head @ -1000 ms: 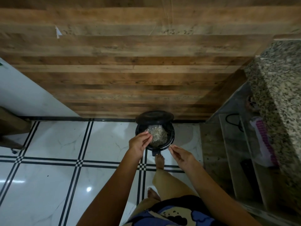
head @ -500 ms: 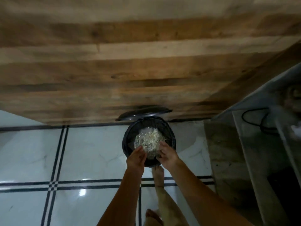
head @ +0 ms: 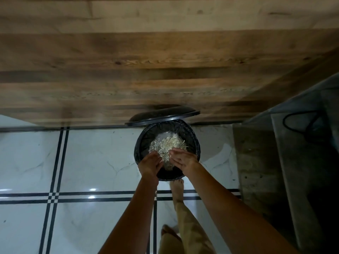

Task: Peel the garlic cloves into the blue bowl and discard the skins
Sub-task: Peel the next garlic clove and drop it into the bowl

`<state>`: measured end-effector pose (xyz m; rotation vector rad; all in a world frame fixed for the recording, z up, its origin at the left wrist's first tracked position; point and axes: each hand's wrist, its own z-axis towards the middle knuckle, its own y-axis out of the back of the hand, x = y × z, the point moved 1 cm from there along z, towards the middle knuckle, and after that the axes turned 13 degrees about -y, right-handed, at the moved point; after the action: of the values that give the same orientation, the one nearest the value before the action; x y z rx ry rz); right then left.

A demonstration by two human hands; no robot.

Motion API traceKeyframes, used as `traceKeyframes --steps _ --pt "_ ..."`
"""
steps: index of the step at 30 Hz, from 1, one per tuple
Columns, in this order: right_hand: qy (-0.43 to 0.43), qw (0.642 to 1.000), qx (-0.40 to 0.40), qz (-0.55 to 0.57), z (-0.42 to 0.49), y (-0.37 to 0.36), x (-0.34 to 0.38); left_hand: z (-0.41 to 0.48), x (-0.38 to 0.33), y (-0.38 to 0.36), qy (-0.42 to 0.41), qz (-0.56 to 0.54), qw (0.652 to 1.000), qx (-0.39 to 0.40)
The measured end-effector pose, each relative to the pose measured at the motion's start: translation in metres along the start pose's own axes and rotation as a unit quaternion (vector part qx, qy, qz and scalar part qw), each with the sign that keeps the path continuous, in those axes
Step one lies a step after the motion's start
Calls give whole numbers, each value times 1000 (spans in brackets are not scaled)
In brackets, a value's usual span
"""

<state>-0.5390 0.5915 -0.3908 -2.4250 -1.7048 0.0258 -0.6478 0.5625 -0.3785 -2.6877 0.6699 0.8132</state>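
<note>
Two open, empty hands over bin (head: 194, 142): left hand (head: 149, 161), right hand (head: 181, 158). Best to brush palms low inside rim so skins (head: 167, 143) drop in.

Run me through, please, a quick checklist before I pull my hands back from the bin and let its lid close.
1. Lid raised clear of the bin opening: ok.
2. Garlic skins lying inside the bin: ok.
3. Left hand and right hand both over the opening: ok.
4. Palms free of stuck skins: cannot tell.
5. Foot on the pedal: cannot tell, the pedal is hidden.
</note>
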Motion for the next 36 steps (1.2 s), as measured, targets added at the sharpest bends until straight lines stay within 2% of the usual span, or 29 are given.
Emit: traceKeyframes --steps 2,4,5,7,9,13,17,20,24,28,32,36 --pt "4 1000 -7 20 -6 -3 0 1 -2 1 -27 118 992 45" --pt "6 997 -12 69 -4 -6 1 -1 -7 -1 -72 186 978 64" --pt "26 998 -24 50 -2 -6 3 -5 -10 -1 -88 226 967 76" --pt "42 998 -35 38 1 -5 -1 -4 -7 1 -73 232 967 82" --pt "28 996 -43 76 3 -4 -4 -5 -11 0 -66 231 964 112" --pt "31 996 -86 -2 -13 -2 3 -8 -17 -6 -17 225 965 135" --pt "70 991 -76 -87 -37 7 9 -27 -29 -24 -17 258 954 154" --pt "99 990 -69 -75 -75 20 14 -48 -40 -34 -24 288 945 153" --pt "121 986 -80 -85 -127 18 20 -92 -63 -45 -80 315 927 187" --pt "161 978 -28 -133 -179 18 12 -151 -88 -38 -127 362 895 229" --pt "260 940 -82 -205 -252 35 -15 -213 -101 -27 -192 418 843 278" --pt "375 905 -138 -144 -328 94 -53 -295 -82 -37 -234 446 779 374"
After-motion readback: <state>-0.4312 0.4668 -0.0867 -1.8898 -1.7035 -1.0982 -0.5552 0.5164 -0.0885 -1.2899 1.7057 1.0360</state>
